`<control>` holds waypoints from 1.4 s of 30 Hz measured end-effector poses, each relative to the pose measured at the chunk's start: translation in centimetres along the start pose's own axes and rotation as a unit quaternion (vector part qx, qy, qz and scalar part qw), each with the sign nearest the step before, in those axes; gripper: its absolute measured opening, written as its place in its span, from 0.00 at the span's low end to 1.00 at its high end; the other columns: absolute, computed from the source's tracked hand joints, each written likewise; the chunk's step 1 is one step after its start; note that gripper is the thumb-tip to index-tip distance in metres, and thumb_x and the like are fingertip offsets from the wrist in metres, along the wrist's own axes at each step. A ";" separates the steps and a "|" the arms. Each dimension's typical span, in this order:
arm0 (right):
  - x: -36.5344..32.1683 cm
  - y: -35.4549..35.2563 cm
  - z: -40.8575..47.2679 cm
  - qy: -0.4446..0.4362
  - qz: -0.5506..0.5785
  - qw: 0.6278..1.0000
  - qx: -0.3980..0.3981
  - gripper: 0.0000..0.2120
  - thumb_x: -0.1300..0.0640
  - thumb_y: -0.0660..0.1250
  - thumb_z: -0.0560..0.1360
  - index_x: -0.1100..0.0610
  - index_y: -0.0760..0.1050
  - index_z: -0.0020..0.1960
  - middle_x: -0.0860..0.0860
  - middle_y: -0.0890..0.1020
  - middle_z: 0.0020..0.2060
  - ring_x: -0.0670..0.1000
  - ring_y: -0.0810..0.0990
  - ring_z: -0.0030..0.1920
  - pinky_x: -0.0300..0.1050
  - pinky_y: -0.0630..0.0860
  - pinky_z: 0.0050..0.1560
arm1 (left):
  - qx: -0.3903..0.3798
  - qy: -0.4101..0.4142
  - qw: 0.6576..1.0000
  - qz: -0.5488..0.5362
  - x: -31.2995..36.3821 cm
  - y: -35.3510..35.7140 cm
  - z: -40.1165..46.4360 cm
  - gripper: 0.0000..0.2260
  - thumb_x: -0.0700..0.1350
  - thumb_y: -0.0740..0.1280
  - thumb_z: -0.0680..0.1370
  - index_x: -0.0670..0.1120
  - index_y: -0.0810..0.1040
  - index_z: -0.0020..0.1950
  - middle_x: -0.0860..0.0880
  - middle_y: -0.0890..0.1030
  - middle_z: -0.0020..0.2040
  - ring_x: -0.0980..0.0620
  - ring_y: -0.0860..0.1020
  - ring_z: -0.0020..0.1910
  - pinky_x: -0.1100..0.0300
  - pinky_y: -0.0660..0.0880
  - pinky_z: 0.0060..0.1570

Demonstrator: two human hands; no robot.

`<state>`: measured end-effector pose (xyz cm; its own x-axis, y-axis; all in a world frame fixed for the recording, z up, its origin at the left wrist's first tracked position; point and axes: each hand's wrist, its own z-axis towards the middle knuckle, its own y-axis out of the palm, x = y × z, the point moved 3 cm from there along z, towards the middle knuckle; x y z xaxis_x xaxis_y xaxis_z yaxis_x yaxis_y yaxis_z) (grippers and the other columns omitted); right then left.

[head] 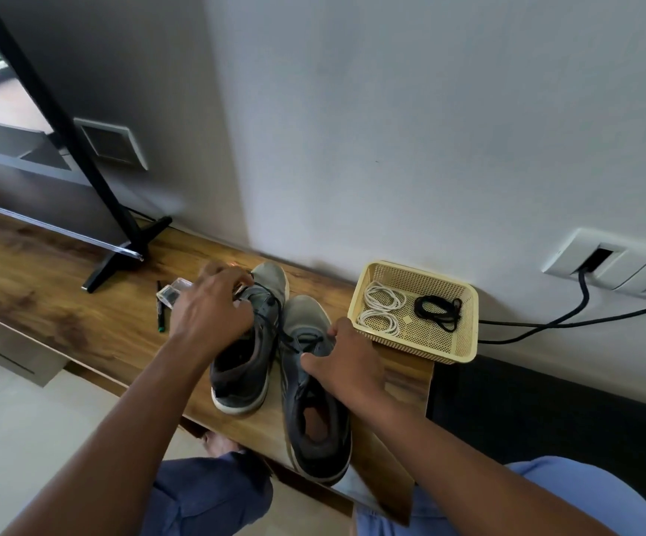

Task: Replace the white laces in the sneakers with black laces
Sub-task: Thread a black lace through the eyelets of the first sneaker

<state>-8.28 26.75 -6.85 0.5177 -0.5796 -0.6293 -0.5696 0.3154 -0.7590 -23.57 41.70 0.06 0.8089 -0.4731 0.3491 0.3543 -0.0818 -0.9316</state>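
Two grey sneakers stand side by side on a wooden shelf (pixel 62 303), toes to the wall. My left hand (pixel 213 307) lies over the left sneaker (pixel 244 365) with fingers curled around its laced front; its fingertips are partly hidden. A black lace (pixel 275 323) runs down this shoe's eyelets towards the right sneaker (pixel 313 427). My right hand (pixel 346 361) grips the right sneaker's upper, thumb on the tongue side and fingers on the outer side. To the right, a cream basket (pixel 464 353) holds two coiled white laces (pixel 381 309) and a bundled black lace (pixel 439 309).
A black TV leg (pixel 120 261) stands at the back left. A pen (pixel 160 307) and a small clear box (pixel 172 294) lie just left of my left hand. Black cables (pixel 569 323) run from wall sockets (pixel 603 261). The shelf ends right of the basket.
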 end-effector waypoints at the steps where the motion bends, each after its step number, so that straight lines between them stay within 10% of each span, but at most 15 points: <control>1: 0.0 0.0 0.0 -0.002 0.002 1.000 -0.001 0.23 0.39 0.74 0.69 0.47 0.68 0.56 0.44 0.76 0.48 0.52 0.77 0.47 0.48 0.76 0.44 | 0.003 0.031 1.000 -0.002 0.4 0.3 -0.1 0.12 0.48 0.70 0.77 0.57 0.82 0.59 0.53 0.76 0.66 0.48 0.79 0.57 0.57 0.71 0.43; 10: -0.4 0.3 0.3 -0.031 -0.003 0.999 -0.017 0.24 0.38 0.71 0.71 0.47 0.71 0.62 0.47 0.79 0.53 0.53 0.80 0.53 0.47 0.73 0.43 | 0.018 -0.055 0.997 0.045 0.5 2.3 1.5 0.07 0.57 0.71 0.77 0.56 0.85 0.48 0.49 0.85 0.46 0.46 0.81 0.43 0.56 0.73 0.39; 18: -0.2 0.7 1.0 -0.056 -0.016 0.998 -0.025 0.26 0.35 0.69 0.72 0.48 0.70 0.63 0.49 0.78 0.54 0.53 0.80 0.55 0.52 0.80 0.49 | -0.047 -0.033 0.997 0.042 1.7 4.6 4.0 0.18 0.48 0.71 0.73 0.60 0.84 0.61 0.49 0.81 0.63 0.43 0.82 0.54 0.55 0.71 0.45; 24: -0.6 0.4 1.4 -0.076 0.000 0.997 -0.023 0.33 0.34 0.70 0.69 0.49 0.67 0.67 0.48 0.79 0.54 0.54 0.80 0.53 0.53 0.80 0.49 | -0.040 -0.015 0.998 0.054 1.5 4.9 4.1 0.06 0.51 0.74 0.75 0.59 0.86 0.51 0.49 0.79 0.60 0.47 0.77 0.48 0.53 0.74 0.45; 33: -4.4 -1.0 2.2 -0.124 0.184 0.975 -0.013 0.23 0.54 0.68 0.72 0.45 0.73 0.66 0.46 0.80 0.59 0.50 0.80 0.60 0.51 0.77 0.62 | -0.042 0.144 0.981 -0.122 3.1 1.7 1.2 0.05 0.53 0.73 0.71 0.55 0.82 0.43 0.62 0.79 0.42 0.55 0.75 0.47 0.54 0.73 0.49; 42: -4.8 -0.6 1.3 -0.150 0.215 0.965 -0.011 0.03 0.56 0.71 0.77 0.53 0.82 0.50 0.47 0.86 0.42 0.47 0.84 0.43 0.46 0.81 0.49 | 0.104 0.084 0.988 -0.076 2.9 -1.1 -0.5 0.02 0.52 0.71 0.72 0.55 0.82 0.44 0.61 0.81 0.37 0.53 0.80 0.42 0.51 0.72 0.51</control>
<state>-9.58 30.28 -3.61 0.3904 -0.1550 -0.9075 -0.7839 0.4609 -0.4159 -21.78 39.99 2.06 0.6560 -0.6096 0.4450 0.5678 0.0101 -0.8231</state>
